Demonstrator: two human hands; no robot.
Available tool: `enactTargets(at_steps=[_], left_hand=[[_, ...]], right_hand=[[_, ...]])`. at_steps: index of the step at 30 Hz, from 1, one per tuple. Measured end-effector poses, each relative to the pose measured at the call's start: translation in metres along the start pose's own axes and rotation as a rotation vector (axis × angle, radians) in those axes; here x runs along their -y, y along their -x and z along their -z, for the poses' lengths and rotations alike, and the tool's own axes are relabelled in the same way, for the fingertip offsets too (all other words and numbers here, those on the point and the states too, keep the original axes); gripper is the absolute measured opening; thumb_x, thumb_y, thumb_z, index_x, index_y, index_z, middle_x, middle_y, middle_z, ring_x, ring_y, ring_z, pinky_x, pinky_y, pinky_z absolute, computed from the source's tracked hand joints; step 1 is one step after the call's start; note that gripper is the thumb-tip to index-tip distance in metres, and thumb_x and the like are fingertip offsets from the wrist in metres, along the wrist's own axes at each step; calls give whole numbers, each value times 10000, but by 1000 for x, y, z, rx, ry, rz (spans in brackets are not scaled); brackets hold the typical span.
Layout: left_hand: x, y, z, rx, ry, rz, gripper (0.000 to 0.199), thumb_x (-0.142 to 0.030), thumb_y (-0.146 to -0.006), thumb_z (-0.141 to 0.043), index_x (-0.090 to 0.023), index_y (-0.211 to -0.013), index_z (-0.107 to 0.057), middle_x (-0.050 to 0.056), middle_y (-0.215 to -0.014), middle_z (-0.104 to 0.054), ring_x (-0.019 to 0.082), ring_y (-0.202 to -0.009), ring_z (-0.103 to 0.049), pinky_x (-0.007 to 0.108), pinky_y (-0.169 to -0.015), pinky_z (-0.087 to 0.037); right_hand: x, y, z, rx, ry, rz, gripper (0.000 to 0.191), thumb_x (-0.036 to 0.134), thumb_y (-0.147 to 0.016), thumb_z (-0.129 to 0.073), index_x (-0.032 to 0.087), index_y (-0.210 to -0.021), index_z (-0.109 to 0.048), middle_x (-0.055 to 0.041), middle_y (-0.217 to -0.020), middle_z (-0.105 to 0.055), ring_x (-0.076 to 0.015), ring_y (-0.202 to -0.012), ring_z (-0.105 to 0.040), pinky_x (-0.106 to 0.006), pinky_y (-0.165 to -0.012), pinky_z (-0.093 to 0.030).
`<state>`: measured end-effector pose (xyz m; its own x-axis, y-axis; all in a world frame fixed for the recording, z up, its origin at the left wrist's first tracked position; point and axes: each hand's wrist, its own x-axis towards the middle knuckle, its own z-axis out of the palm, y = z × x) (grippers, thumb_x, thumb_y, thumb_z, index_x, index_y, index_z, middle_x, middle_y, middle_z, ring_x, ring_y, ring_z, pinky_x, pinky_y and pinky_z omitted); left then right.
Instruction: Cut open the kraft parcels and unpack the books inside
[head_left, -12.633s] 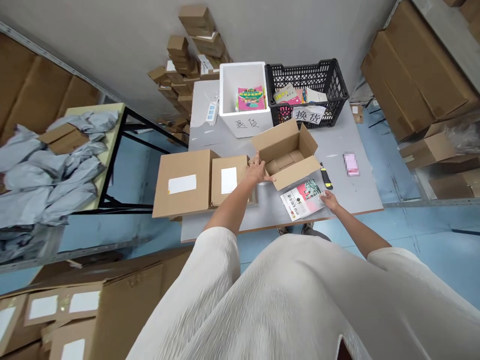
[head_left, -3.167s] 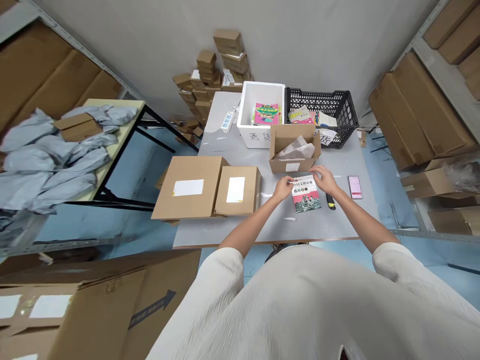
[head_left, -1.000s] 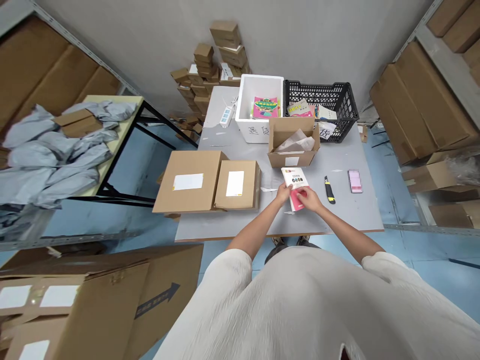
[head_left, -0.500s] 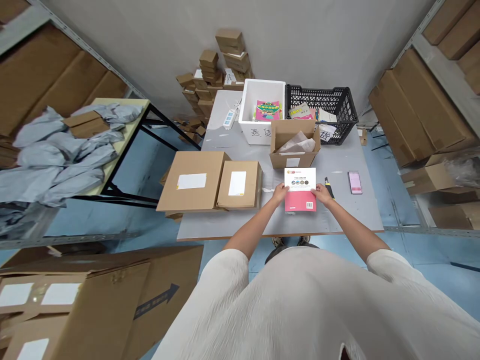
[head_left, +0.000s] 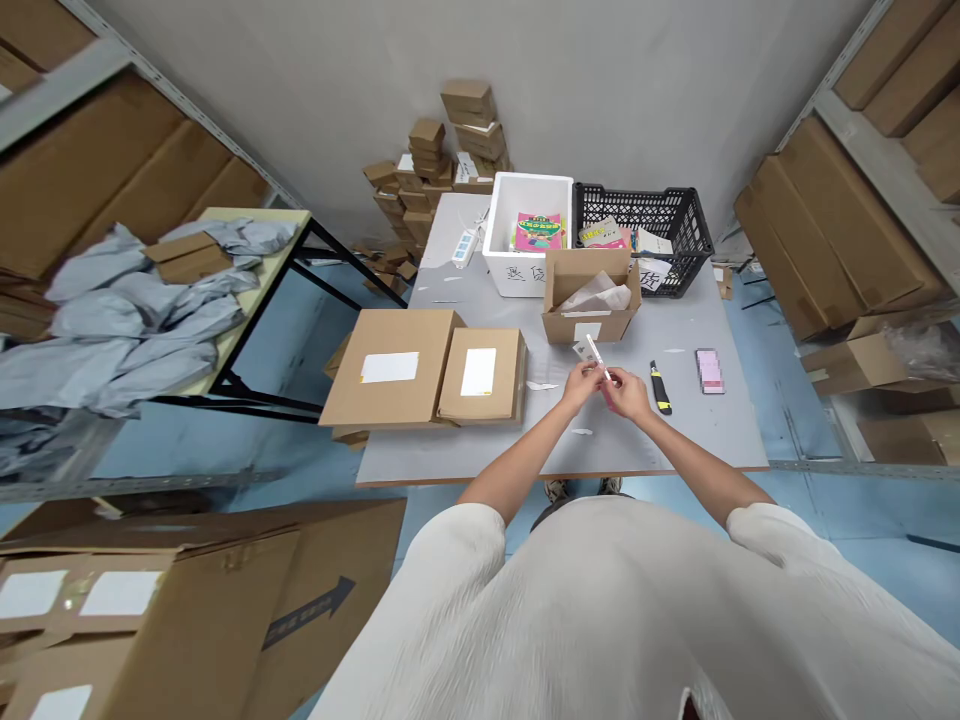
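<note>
A thin pink-and-white book is turned edge-on above the table, its spine or page edge facing up. My left hand grips it on one side and my right hand on the other, with the fingers of both close together. Just beyond the book stands an open cardboard box with whitish wrapping in it. A black-and-yellow utility knife lies to the right of my right hand. Paper scraps lie left of my left hand.
Two closed cartons with white labels occupy the table's left side. Behind the open box are a white bin and a black crate, both holding books. A phone lies at right. Grey parcels cover a side table.
The book has turned from lying flat, back cover up, to edge-on. My hands have come closer together around it.
</note>
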<state>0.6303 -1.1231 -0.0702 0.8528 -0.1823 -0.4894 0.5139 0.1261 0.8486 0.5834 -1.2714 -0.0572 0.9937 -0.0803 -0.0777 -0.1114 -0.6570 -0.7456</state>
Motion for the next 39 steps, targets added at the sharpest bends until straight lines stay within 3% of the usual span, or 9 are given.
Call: enactTargets(at_steps=[3, 8, 13, 20, 24, 30, 36, 39], left_hand=[[-2, -2, 3, -51, -45, -11, 336, -339, -1041, -745, -169, -1310, -639, 136, -1157, -828, 214, -1003, -814, 354, -913, -657], [-2, -7, 18, -165, -149, -37, 284, -240, -999, -715, -170, -1274, -703, 137, -1288, -823, 248, -1171, -786, 369, -1012, -629], [-2, -6, 34, -132, -49, -41, 289, -186, -964, -716, -158, -1252, -710, 150, -1312, -823, 263, -1179, -787, 412, -1057, -616], [1, -7, 49, -93, 47, -21, 323, -286, -919, -802, -186, -1214, -715, 139, -1252, -837, 284, -1121, -805, 462, -1044, -626], [0, -9, 51, -107, 60, -30, 333, -253, -928, -754, -188, -1252, -708, 129, -1236, -840, 274, -1110, -804, 451, -1041, -624], [-1, -9, 58, -113, 68, -52, 315, -240, -923, -736, -182, -1232, -712, 125, -1225, -841, 272, -1085, -803, 448, -1018, -631], [-3, -10, 67, -89, 74, -21, 319, -336, -913, -798, -182, -1178, -707, 122, -1141, -847, 276, -1014, -816, 444, -951, -650], [-9, -8, 66, -47, 23, -107, 396, -443, -910, -832, -183, -1183, -709, 119, -1079, -850, 278, -979, -816, 439, -906, -660]], right_hand=[[4, 8, -6, 49, 85, 91, 383, 330, -1001, -635, 301, -1347, -796, -65, -1064, -850, -315, -1106, -740, -441, -1084, -560], [-2, 9, -10, 89, 20, 184, 358, 301, -1009, -604, 281, -1306, -803, -92, -1381, -793, -323, -1288, -695, -493, -1194, -509], [-28, -1, 0, 45, -28, 40, 436, 290, -958, -627, 217, -1372, -745, -142, -1416, -743, -307, -1313, -692, -473, -1203, -522], [-52, 2, 13, 122, -134, -166, 725, 374, -892, -747, 242, -1584, -576, -159, -1493, -703, -316, -1241, -733, -474, -1093, -612], [-49, 4, 16, 186, -265, -288, 688, 407, -863, -821, 248, -1499, -612, -144, -1325, -787, -304, -1161, -763, -443, -1010, -646], [-40, 7, 28, 267, -406, -370, 459, 484, -794, -906, 204, -1079, -679, -72, -948, -807, -272, -960, -773, -401, -893, -633], [-32, 16, 48, 424, -469, -314, 564, 542, -838, -895, 263, -1181, -546, -44, -943, -829, -237, -780, -793, -313, -658, -582], [-29, 16, 61, 467, -447, -266, 576, 611, -871, -833, 282, -1202, -494, -18, -890, -816, -218, -641, -769, -273, -538, -494]])
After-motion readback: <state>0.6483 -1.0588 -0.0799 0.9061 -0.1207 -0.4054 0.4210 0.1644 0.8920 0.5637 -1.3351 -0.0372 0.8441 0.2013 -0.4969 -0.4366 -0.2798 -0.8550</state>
